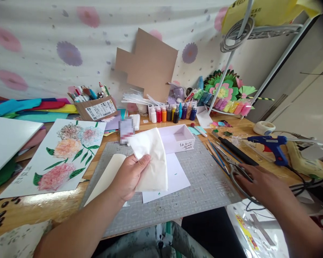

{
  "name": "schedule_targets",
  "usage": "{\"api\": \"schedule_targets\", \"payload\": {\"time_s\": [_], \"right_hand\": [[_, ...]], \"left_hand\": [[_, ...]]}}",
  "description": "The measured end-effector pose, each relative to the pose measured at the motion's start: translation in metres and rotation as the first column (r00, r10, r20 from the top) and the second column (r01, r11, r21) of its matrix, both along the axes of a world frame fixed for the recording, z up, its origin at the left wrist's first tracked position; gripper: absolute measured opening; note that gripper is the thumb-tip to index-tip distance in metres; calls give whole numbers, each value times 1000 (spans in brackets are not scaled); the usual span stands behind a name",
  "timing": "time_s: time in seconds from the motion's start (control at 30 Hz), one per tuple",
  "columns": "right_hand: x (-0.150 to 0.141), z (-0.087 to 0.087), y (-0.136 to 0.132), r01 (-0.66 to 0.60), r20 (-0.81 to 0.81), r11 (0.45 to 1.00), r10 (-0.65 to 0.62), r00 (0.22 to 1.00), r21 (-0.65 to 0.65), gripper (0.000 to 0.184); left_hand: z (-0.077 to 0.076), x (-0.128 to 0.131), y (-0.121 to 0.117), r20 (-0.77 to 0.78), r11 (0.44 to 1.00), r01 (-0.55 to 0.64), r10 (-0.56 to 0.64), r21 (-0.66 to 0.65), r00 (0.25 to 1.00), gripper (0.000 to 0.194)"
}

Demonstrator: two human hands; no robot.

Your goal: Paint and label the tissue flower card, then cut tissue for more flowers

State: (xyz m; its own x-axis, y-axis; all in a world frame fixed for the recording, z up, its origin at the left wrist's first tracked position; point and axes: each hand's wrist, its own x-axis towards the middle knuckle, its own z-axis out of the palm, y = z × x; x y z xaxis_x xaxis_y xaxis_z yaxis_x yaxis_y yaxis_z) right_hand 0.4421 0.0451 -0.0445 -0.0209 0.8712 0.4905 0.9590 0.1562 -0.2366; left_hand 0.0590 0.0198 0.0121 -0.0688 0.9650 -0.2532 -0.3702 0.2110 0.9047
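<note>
My left hand (131, 175) pinches a folded white tissue (153, 161) between thumb and fingers, holding it up above the grey cutting mat (207, 193). Far to the right, my right hand (261, 182) is closed at the handles of a pair of scissors (233, 166), whose blades point away from me; part of the grip is hidden under the fingers. Beneath the tissue, a white sheet of paper (177, 173) lies on the mat, partly covered. Behind it stands a shallow white box (187, 143) with handwriting on its side.
Beside the scissors lie thin paintbrushes (218, 157) and a black stick-like tool (239, 150). A blue glue gun (274, 143) with its cord is at the right. Paint bottles (174, 113) line the back. A flower painting (67, 154) lies at the left.
</note>
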Motion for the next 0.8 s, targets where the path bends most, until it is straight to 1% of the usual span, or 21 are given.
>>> {"api": "schedule_targets", "payload": {"time_s": [0.07, 0.1, 0.13, 0.17, 0.2, 0.23, 0.27, 0.3, 0.37, 0.4, 0.47, 0.53, 0.6, 0.7, 0.73, 0.8], "right_hand": [[-15, 8, -6, 3, 96, 1000, -5, 995, 17, 26], [-29, 14, -11, 8, 86, 998, -14, 996, 69, 28], [-46, 19, -16, -10, -1, 985, 10, 1000, 170, 29], [-66, 24, -20, -110, -85, 964, 134, 987, 243, 31], [-87, 28, -24, -296, -125, 918, 337, 933, 266, 35], [-108, 31, -27, -460, -174, 854, 505, 845, 243, 42], [-128, 34, -29, -592, -219, 768, 639, 738, 244, 48], [-146, 36, -29, -675, -245, 699, 715, 655, 236, 53], [-172, 38, -26, -753, -298, 613, 785, 543, 241, 58], [-181, 38, -24, -768, -328, 586, 801, 501, 257, 58], [-191, 37, -19, -773, -399, 555, 813, 425, 307, 52], [-194, 35, -15, -759, -480, 550, 800, 359, 349, 41], [-194, 32, -14, -746, -576, 571, 755, 313, 342, 28], [-193, 30, -15, -738, -704, 618, 651, 285, 273, 14], [-193, 29, -15, -741, -736, 623, 619, 274, 249, 11], [-193, 29, -15, -753, -791, 620, 566, 234, 221, 13]], "left_hand": [[0, 1, -1, -9, 1000, 21, -21, -2, 1000, 43], [-1, 1, -1, -11, 999, 37, -37, -5, 999, 43], [-1, 2, -2, -11, 998, 57, -57, -8, 998, 42], [-1, 3, -3, -10, 997, 79, -79, -11, 997, 41], [-1, 4, -4, -9, 995, 103, -103, -12, 995, 40], [-1, 5, -5, -7, 992, 128, -128, -13, 992, 39], [-1, 6, -6, -4, 988, 153, -153, -16, 988, 39], [-1, 7, -7, 0, 984, 177, -177, -17, 984, 38], [0, 9, -9, 12, 978, 210, -210, -15, 978, 36], [0, 10, -10, 19, 975, 220, -220, -12, 975, 34], [0, 11, -11, 41, 971, 238, -238, 0, 970, 31], [0, 11, -12, 62, 966, 258, -258, 7, 964, 30], [1, 11, -12, 74, 962, 274, -274, 12, 959, 33], [2, 10, -12, 74, 958, 287, -288, 16, 955, 36], [3, 10, -12, 75, 956, 292, -293, 23, 953, 36], [5, 11, -11, 72, 954, 297, -300, 45, 951, 36]]}}
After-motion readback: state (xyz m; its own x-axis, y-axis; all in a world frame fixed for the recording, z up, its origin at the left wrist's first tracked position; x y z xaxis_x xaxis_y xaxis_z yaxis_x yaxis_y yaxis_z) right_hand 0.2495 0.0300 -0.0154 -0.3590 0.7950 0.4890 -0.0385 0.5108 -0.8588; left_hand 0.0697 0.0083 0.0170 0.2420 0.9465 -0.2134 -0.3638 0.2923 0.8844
